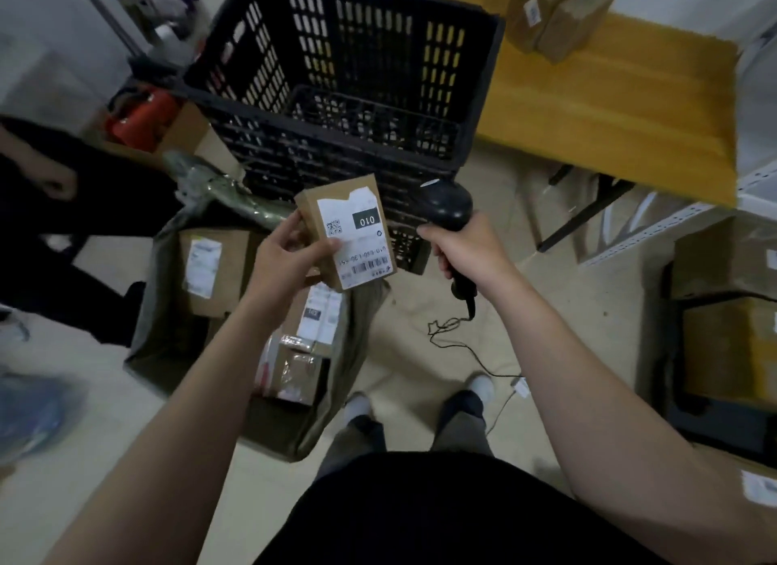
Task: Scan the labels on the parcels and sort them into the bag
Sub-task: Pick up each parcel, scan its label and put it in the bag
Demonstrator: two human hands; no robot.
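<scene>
One small brown parcel [314, 213] is held in my left hand [290, 259], fingers curled round its edge, with its white label [361, 245] facing up at me. It is just above the open bag [153, 312] on the floor, which has a few more brown parcels [210, 270] inside. My right hand [466, 247] is wrapped tight round the black scanner [450, 205], close beside the parcel, and a big black basket [336, 81] stands behind them both.

I am looking down at a pale beige floor [567, 312]; a yellow wooden tabletop [609, 102] is standing upper right, white metal shelving [672, 224] running just beside it.
</scene>
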